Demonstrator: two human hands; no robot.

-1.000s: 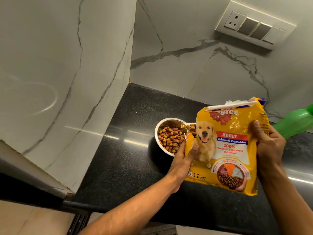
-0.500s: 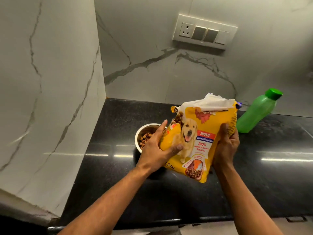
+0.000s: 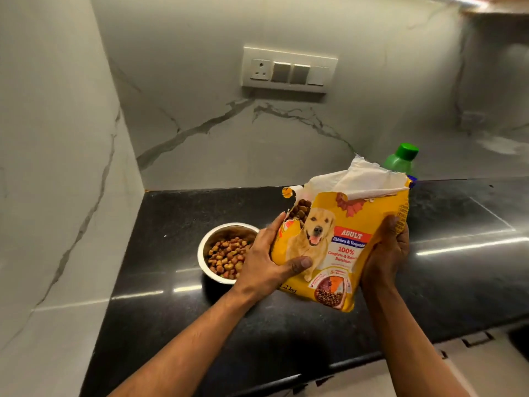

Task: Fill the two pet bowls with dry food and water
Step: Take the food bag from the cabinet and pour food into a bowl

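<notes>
A yellow dog food bag [image 3: 340, 242] with a torn white top is held upright above the black counter, kibble showing at its open left corner. My left hand [image 3: 266, 262] grips the bag's left side and my right hand [image 3: 385, 250] grips its right side. A steel pet bowl [image 3: 206, 245] holding brown kibble stands on the counter just left of the bag, partly hidden by my left hand. Only one bowl is in view. A green water bottle [image 3: 400, 160] with a green cap stands behind the bag, mostly hidden.
The black counter [image 3: 458, 282] meets marble walls at the left and back. A white switch and socket panel [image 3: 289, 70] hangs on the back wall. The counter's front edge runs along the bottom, with drawer fronts [image 3: 472, 339] below.
The bag has been tilted back from over the bowl to upright and raised a little. More of the bowl's kibble shows. The view has shifted right and up.
</notes>
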